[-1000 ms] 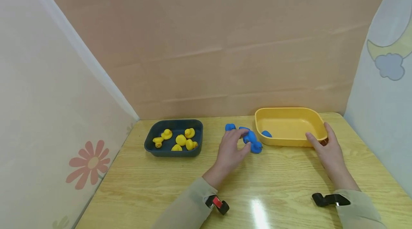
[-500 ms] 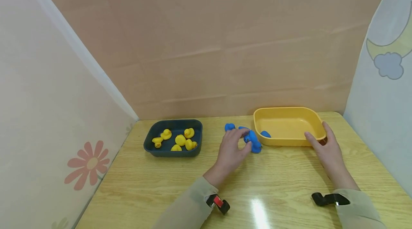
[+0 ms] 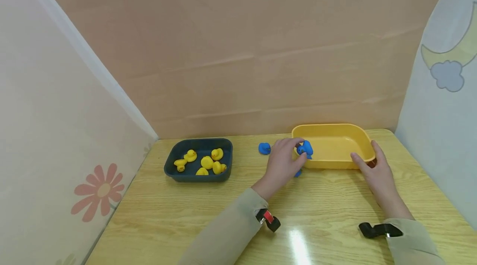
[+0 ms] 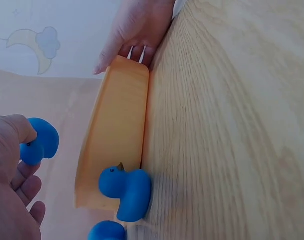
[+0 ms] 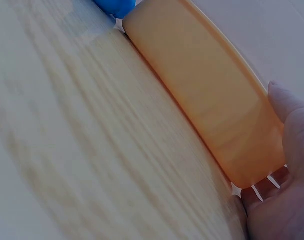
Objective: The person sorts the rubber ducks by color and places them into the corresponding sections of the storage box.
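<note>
My left hand [image 3: 283,163] pinches a blue rubber duck [image 3: 306,149] between thumb and fingers, over the left end of a yellow plastic tub [image 3: 335,164]. In the left wrist view that held duck [image 4: 48,137] is off the table, beside the tub. Another blue duck [image 4: 134,197] stands on the table by the tub's near wall; the head view shows only a bit of it [image 3: 298,173] below my left hand. My right hand [image 3: 380,176] grips the tub's right end, thumb at the rim and fingers round the corner. The held duck and hand partly hide the tub's left inside.
One more blue duck [image 3: 265,148] sits on the wooden table [image 3: 238,223] left of my left hand. Farther left stands a dark tub [image 3: 197,178] with several yellow ducks [image 3: 206,162] in it. An upright brown backdrop [image 3: 231,70] rises behind the table.
My left hand has lifted a blue duck from the cluster on the table and carried it right and up to the yellow tub's left end. My right hand keeps its grip on the tub.
</note>
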Motion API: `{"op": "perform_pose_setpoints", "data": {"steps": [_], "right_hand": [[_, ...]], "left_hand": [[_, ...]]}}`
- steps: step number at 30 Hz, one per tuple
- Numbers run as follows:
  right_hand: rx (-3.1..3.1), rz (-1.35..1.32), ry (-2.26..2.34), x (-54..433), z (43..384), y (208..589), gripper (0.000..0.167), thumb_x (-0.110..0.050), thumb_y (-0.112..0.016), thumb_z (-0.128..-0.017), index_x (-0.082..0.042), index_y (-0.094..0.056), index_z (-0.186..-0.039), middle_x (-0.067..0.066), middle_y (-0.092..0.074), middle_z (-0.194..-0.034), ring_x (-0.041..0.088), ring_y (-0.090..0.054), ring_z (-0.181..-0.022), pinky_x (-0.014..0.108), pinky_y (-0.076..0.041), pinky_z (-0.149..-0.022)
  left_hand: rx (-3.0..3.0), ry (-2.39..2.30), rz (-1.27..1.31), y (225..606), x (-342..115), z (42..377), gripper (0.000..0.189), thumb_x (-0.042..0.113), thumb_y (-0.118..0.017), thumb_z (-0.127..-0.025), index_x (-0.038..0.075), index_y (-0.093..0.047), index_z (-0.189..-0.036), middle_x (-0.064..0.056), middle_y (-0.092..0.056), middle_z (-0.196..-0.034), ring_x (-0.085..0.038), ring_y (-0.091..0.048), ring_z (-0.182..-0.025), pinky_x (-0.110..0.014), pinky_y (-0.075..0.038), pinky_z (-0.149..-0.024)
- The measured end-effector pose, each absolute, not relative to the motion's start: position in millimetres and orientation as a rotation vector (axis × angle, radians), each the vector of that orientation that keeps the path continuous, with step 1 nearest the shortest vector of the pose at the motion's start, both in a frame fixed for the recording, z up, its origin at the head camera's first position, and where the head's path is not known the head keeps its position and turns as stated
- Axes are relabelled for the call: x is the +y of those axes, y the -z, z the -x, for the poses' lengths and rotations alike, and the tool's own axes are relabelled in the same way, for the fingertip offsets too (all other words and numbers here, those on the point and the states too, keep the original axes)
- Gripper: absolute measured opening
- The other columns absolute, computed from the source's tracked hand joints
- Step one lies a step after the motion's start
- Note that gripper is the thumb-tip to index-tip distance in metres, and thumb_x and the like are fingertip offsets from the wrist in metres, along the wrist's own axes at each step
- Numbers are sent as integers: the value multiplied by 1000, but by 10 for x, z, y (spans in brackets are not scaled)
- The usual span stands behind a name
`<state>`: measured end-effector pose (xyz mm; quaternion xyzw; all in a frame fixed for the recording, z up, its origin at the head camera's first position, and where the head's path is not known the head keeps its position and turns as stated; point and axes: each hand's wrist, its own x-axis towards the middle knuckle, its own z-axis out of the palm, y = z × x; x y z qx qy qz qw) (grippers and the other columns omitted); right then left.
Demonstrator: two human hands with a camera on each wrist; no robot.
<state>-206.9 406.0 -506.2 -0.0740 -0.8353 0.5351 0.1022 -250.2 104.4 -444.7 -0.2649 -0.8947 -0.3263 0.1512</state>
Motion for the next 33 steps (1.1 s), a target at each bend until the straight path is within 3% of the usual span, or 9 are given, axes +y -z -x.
{"op": "perform_pose_setpoints", "data": {"steps": [6, 8, 12, 15, 24, 28, 33], "right_hand": [[-2458, 204, -1583, 4058, 2073, 5056, 100, -52, -58, -113, -19, 11, -177, 22, 3, -182, 53, -12, -163, 0, -18, -110], [-2460, 208, -1580, 4051, 2073, 5050, 100, -52, -58, -113, -19, 11, -177, 22, 3, -182, 52, -11, -164, 0, -17, -111], [-2459, 213, -1587, 4039, 2067, 5045, 99, -52, -57, -114, -18, 11, -177, 22, 4, -182, 51, -9, -164, 31, -12, -132], [-2456, 217, -1596, 4035, 2065, 5043, 99, -52, -57, -114, -18, 12, -177, 21, 5, -182, 51, -6, -165, 54, -7, -134], [-2457, 233, -1599, 4039, 2063, 5048, 100, -53, -57, -113, -19, 12, -177, 21, 5, -182, 51, -7, -165, 55, -8, -134], [-2449, 229, -1602, 4034, 2067, 5053, 100, -53, -58, -113, -19, 12, -177, 21, 5, -182, 51, -6, -165, 61, -8, -132], [-2448, 234, -1596, 4037, 2072, 5044, 100, -53, -58, -113, -18, 11, -177, 21, 4, -182, 51, -7, -165, 61, -9, -132]], "left_hand": [[-2595, 817, 764, 4471, 1240, 2632, 38, 32, -77, -106, 20, -73, -141, 10, -73, -120, -12, -63, -113, -34, -49, -106], [-2601, 790, 763, 4471, 1288, 2658, 38, 34, -77, -106, 21, -74, -141, 10, -73, -121, -12, -63, -113, -34, -50, -105], [-2635, 754, 747, 4471, 1360, 2681, 38, 37, -77, -106, 23, -73, -142, 13, -73, -122, -10, -62, -111, -32, -50, -103], [-2661, 742, 732, 4482, 1398, 2691, 38, 38, -76, -107, 24, -73, -142, 14, -73, -122, -10, -61, -109, -30, -49, -102], [-2700, 720, 703, 4534, 1470, 2731, 39, 40, -74, -108, 26, -72, -144, 16, -74, -124, -9, -60, -108, -26, -47, -96], [-2711, 744, 695, 4546, 1470, 2729, 42, 40, -73, -108, 28, -69, -148, 16, -73, -129, -10, -62, -117, -28, -47, -103], [-2674, 826, 664, 4573, 1372, 2693, 42, 37, -74, -108, 25, -69, -148, 10, -73, -133, -15, -62, -127, -35, -48, -109]]}}
